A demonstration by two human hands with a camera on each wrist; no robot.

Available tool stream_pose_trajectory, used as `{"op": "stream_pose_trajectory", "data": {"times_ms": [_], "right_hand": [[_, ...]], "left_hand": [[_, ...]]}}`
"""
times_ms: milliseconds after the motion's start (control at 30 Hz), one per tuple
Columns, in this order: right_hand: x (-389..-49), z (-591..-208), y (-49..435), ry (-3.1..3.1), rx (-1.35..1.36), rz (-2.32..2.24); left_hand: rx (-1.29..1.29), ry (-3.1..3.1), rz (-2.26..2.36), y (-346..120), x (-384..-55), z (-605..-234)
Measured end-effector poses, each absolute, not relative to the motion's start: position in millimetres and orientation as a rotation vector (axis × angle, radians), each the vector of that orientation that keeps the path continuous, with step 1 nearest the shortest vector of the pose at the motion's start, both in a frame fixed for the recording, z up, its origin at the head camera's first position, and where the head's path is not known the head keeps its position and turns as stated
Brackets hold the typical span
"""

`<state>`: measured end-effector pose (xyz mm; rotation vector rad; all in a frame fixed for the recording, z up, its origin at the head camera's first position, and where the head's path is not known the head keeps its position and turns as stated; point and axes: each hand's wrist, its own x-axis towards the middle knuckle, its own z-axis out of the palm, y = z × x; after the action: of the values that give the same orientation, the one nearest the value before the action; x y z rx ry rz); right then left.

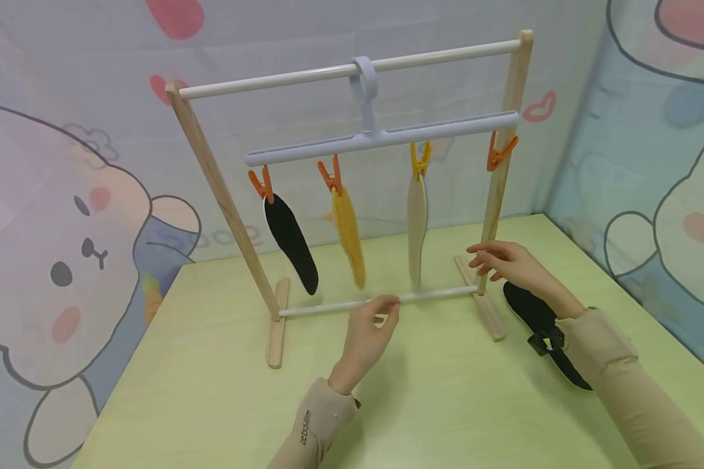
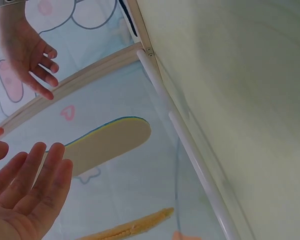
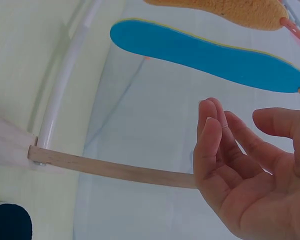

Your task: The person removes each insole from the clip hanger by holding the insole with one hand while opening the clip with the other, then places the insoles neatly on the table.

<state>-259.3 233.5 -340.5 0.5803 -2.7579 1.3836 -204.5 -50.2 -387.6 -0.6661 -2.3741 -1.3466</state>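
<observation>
Three insoles hang by clips from a pale hanger (image 1: 440, 131): a black insole (image 1: 290, 241), a fuzzy yellow insole (image 1: 349, 238) and a beige insole (image 1: 416, 228), whose blue side (image 3: 205, 56) faces the right wrist view. My left hand (image 1: 371, 329) is raised in front of the rack's lower bar, its fingers loosely bent and holding nothing. Near the right post hovers my right hand (image 1: 513, 264), also holding nothing, fingers relaxed. Above it, an orange clip (image 1: 497, 156) hangs from the hanger's right end with no insole in it. Another black insole (image 1: 525, 306) lies on the table, partly hidden by my right forearm.
A wooden rack (image 1: 211, 169) with a white top rod (image 1: 446, 58) carries the hanger. Its feet (image 1: 276, 345) stand on the light green table (image 1: 211, 404), and a white lower bar (image 1: 440, 294) joins them. Cartoon-printed cloth (image 1: 53, 195) encloses the back and sides.
</observation>
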Motion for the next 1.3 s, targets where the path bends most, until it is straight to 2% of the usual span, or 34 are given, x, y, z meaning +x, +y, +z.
{"op": "stream_pose_trajectory", "data": {"times_ms": [1000,1300], "right_hand": [[-277.6,-338.1,214.7,-2.706,0.56,1.519],[-278.7,-331.0,212.5,-2.687,0.564,1.5]], "left_hand": [[-0.648,-2.396,-1.376,-48.6,-204.8,-387.1],[-0.659,-2.403,-1.362,-44.5,-213.7,-383.9]]}}
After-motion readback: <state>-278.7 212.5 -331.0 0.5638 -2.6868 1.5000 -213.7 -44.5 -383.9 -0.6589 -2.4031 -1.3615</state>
